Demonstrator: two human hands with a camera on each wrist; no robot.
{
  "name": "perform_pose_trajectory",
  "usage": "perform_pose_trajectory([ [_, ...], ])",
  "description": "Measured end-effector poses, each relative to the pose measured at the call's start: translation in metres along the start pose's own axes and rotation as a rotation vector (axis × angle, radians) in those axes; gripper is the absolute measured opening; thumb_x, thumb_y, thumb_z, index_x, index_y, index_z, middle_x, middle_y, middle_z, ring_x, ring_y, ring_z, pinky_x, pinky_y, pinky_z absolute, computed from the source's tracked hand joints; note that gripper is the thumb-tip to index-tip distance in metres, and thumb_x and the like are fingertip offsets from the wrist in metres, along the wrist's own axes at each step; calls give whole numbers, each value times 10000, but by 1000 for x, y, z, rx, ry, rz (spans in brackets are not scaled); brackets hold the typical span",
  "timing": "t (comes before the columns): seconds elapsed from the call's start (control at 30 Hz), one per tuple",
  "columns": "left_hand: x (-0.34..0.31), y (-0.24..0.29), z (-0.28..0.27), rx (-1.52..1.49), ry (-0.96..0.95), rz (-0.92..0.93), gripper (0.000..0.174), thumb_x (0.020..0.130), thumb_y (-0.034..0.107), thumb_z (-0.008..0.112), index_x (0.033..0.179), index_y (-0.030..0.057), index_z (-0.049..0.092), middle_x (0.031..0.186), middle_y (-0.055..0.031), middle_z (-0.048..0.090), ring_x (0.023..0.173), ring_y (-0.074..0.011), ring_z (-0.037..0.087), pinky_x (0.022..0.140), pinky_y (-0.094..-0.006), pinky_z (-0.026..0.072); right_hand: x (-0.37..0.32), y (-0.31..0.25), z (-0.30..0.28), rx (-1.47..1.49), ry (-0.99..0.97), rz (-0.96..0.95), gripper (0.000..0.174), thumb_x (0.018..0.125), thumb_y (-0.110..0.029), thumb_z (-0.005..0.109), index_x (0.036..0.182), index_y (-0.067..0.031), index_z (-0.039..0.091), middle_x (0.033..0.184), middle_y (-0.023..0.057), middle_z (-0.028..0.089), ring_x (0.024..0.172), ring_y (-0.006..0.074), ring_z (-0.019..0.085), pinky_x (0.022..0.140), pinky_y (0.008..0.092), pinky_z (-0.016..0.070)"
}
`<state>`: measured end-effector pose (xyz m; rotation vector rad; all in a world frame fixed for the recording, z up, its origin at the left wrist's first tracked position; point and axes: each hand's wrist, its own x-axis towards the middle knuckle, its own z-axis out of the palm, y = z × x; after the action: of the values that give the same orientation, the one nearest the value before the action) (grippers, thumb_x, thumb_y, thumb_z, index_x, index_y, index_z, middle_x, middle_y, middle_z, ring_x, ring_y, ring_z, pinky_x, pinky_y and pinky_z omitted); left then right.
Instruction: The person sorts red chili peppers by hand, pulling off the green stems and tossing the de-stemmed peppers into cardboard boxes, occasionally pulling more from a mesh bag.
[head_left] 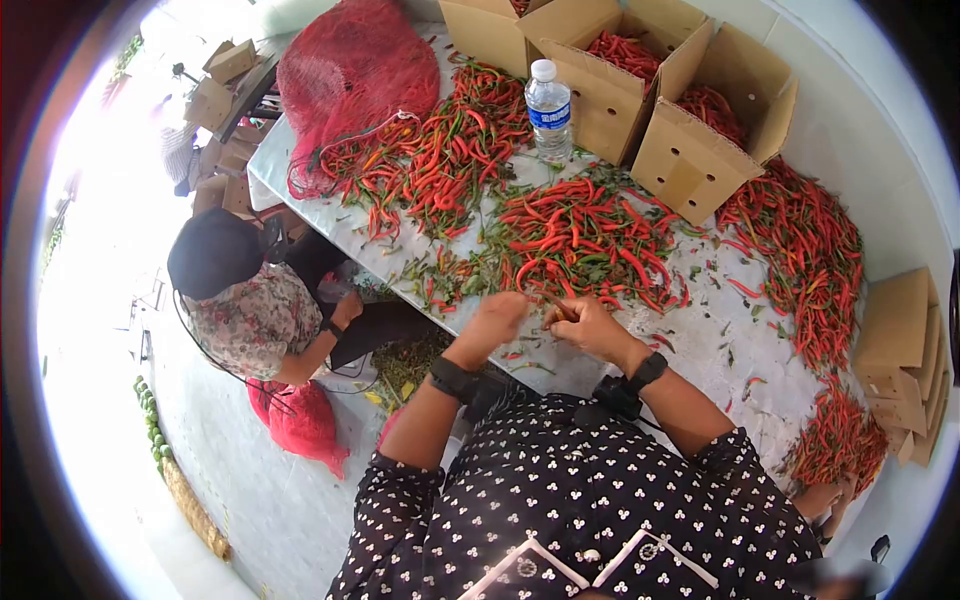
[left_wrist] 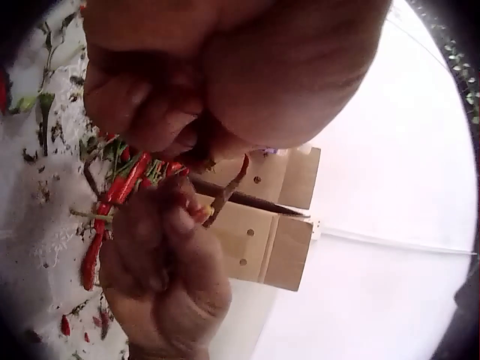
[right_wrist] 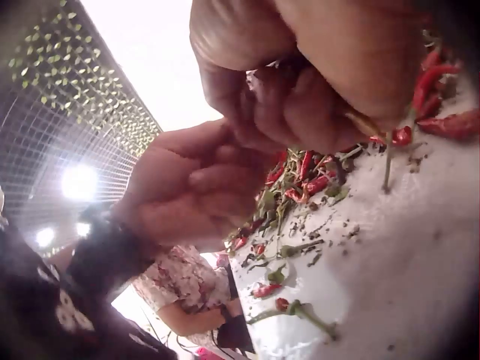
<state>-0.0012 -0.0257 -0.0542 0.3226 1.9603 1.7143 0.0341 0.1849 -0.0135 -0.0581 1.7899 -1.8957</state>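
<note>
Both hands meet above the near edge of a table spread with chilies. My right hand [head_left: 595, 332] pinches a brownish-red chili [left_wrist: 229, 191] between thumb and fingers, its thin tip pointing up in the left wrist view. Just left of it, my left hand [head_left: 500, 320] has curled fingers, the fingertips close to that chili; I cannot tell whether they hold anything. In the right wrist view the right hand [right_wrist: 300, 82] overlaps the left hand [right_wrist: 195, 180]. Beyond the hands lies a pile of red chilies [head_left: 575, 235] with green stems and leaves.
Cardboard boxes [head_left: 690, 150] of chilies stand at the back, beside a water bottle [head_left: 549, 112]. A red mesh bag [head_left: 355, 70] lies at the far left, and more chilies [head_left: 805, 250] line the right. Another person [head_left: 250, 300] sits left of the table [head_left: 720, 350].
</note>
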Motion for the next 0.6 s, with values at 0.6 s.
perform_pose_trajectory([
  [0.6,45,44,-14,733,360,-98,249,691,267,641,762,35,586,757,-158,606,714,-347,589,631,-449,465,-6,6,-12,467,202,135,119,834,-158,565,885,-69,507,646,-9,512,488,66,489,372,194,275],
])
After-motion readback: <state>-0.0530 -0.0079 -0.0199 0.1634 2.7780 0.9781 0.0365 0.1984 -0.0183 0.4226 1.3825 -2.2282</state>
